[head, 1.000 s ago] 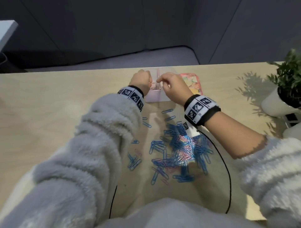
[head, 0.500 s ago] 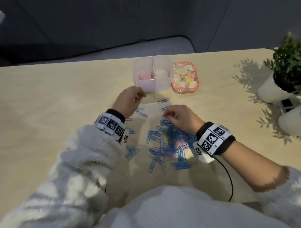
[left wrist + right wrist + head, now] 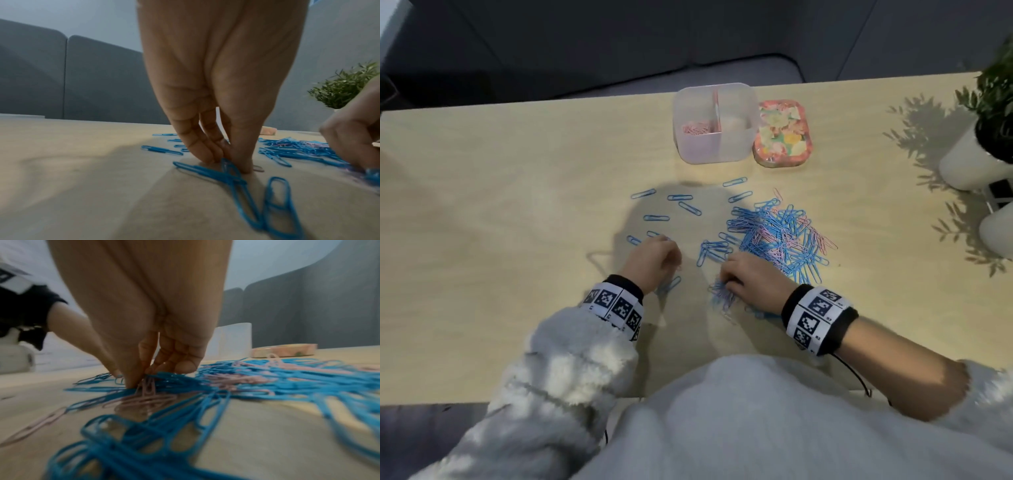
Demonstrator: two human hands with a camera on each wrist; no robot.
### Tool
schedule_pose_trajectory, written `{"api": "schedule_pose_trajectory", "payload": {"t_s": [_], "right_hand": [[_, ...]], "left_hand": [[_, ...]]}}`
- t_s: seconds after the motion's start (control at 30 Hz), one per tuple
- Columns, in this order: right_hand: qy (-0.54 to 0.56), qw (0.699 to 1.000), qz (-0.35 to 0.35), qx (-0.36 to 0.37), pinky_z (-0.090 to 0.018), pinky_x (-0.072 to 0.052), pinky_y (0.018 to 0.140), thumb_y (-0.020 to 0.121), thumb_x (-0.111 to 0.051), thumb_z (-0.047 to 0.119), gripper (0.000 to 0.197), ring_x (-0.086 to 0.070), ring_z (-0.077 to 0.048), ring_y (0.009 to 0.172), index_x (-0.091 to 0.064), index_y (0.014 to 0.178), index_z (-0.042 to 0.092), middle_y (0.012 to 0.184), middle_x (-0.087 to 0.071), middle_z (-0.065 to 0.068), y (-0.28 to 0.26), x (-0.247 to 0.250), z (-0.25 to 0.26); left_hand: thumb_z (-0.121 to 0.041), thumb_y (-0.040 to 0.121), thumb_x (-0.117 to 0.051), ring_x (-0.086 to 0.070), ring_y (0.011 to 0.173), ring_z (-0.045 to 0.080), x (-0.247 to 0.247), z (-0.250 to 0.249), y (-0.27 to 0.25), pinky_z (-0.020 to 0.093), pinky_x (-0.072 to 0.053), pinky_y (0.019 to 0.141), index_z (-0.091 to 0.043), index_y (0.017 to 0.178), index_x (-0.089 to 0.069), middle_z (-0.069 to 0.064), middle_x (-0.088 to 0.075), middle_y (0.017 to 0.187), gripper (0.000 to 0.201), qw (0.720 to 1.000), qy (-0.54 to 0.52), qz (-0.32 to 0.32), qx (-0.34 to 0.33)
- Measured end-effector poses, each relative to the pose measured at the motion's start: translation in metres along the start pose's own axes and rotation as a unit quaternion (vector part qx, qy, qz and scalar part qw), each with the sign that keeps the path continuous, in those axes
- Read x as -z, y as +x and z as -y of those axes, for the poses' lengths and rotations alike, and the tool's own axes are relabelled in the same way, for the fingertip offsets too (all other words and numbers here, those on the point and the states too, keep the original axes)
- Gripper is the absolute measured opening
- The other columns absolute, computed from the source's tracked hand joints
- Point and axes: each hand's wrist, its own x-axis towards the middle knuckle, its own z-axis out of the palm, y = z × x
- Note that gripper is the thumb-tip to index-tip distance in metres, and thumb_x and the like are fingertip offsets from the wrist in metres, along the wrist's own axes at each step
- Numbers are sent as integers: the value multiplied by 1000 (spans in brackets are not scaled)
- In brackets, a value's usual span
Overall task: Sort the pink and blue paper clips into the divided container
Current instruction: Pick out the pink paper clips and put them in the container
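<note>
Head view looks down on a pale wooden tabletop point(image 3: 500, 205) where a tangled heap of paper clips point(image 3: 777, 236), mostly blue with pink ones mixed in, lies to the right of centre, with loose blue clips point(image 3: 690, 208) scattered to its left. Beyond the heap, near the far edge, stands the translucent divided container point(image 3: 717, 150); its left compartment holds a small bunch of pink clips point(image 3: 697, 129), while the right compartment looks bare, though the frosted wall makes that hard to confirm. Just beside the container on the right sits a flowered tin point(image 3: 782, 133), and a potted plant point(image 3: 993, 113) stands at the far right. The left hand point(image 3: 654, 260) is down on the tabletop among the scattered clips; the left wrist view shows its fingertips point(image 3: 205, 154) drawn together in a narrow grip, pinching the end of a blue clip point(image 3: 228, 168) that still touches the wood. The right hand point(image 3: 753, 281) is at the near left edge of the heap; in the right wrist view its thumb and fingers point(image 3: 131, 376) close in a narrow grip on a pink clip point(image 3: 148, 386) standing up among blue ones. Both wrists wear bands with black and white markers point(image 3: 815, 317), and fleecy grey sleeves point(image 3: 558, 370) cover the arms.
</note>
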Motion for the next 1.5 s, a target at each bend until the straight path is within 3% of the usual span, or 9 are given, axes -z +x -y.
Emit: {"api": "schedule_pose_trajectory", "payload": {"t_s": [0.3, 0.43, 0.57, 0.73, 0.97, 1.17, 1.3, 1.4, 1.5], "right_hand": [[-17, 990, -140, -31, -38, -43, 77, 81, -55, 7, 15, -54, -29, 91, -68, 88, 9, 89, -65, -9, -18, 13, -19], [-64, 994, -83, -39, -35, -39, 81, 86, -56, 21, 15, -52, -26, 96, -68, 90, 13, 95, -66, -4, -3, 9, -1], [-49, 994, -57, -85, -35, -44, 77, 82, -63, 21, 11, -56, -26, 97, -65, 85, 12, 93, -67, -7, 15, 7, 9], [-17, 993, -22, -114, -34, -44, 76, 84, -55, 12, 7, -57, -27, 96, -61, 86, 10, 98, -64, -10, 21, 9, 9], [197, 961, -149, -121, -34, -44, 73, 83, -58, 6, 2, -52, -20, 77, -58, 85, 6, 83, -57, -7, 10, 23, -11], [208, 953, -157, -154, -22, -37, 60, 79, -66, 3, 14, -48, -18, 68, -68, 93, 2, 70, -55, -5, -7, 26, -33], [169, 945, -222, -169, -23, -33, 66, 87, -52, 3, 15, -47, -16, 71, -67, 93, 3, 78, -56, 0, -12, 21, -35], [185, 958, -177, -127, -23, -32, 62, 86, -45, 0, 18, -44, -9, 63, -62, 92, 2, 73, -52, 3, -11, 15, -23], [125, 986, -79, -78, -25, -31, 65, 83, -60, 11, 14, -43, -8, 63, -65, 96, 8, 66, -44, 11, -7, 10, -10]], "left_hand": [[-3, 83, -52, -52, 99, 32, -6, -1, -1, 37, -39, 82, -1, 89, -62, 18, -59, 100, 12, 998, 50, -1, 29], [-5, 84, -53, -55, 91, 31, -8, -8, -4, 35, -38, 75, -3, 89, -60, 15, -63, 93, 9, 999, 49, 5, -11], [-6, 90, -45, -49, 72, 15, -14, -25, -11, 25, -36, 64, -7, 105, -56, 3, -52, 82, 18, 993, -114, 17, 21], [-8, 89, -46, -43, 59, 12, -23, -42, -6, 26, -34, 56, -17, 71, -51, -1, -46, 64, 21, 933, -327, 73, 131], [-26, 84, -62, -55, 82, 22, -43, -47, -3, 28, -38, 69, -10, 91, -61, 3, -57, 85, 18, 995, -40, 86, 38], [-17, 85, -61, -43, 59, 11, -29, -41, -3, 22, -29, 52, -14, 80, -59, -8, -45, 61, 6, 992, -100, 41, 71], [-17, 85, -60, -39, 61, 15, -16, -28, -4, 28, -28, 55, -10, 94, -60, -7, -38, 61, 12, 994, -61, -18, 89], [-21, 84, -62, -41, 65, 16, -21, -34, -6, 28, -28, 60, -10, 96, -60, -8, -38, 62, 16, 996, -62, -20, 61], [-27, 83, -64, -42, 76, 16, -35, -45, -7, 26, -29, 67, -10, 95, -61, -1, -51, 76, 21, 999, -34, 5, 26]]}}
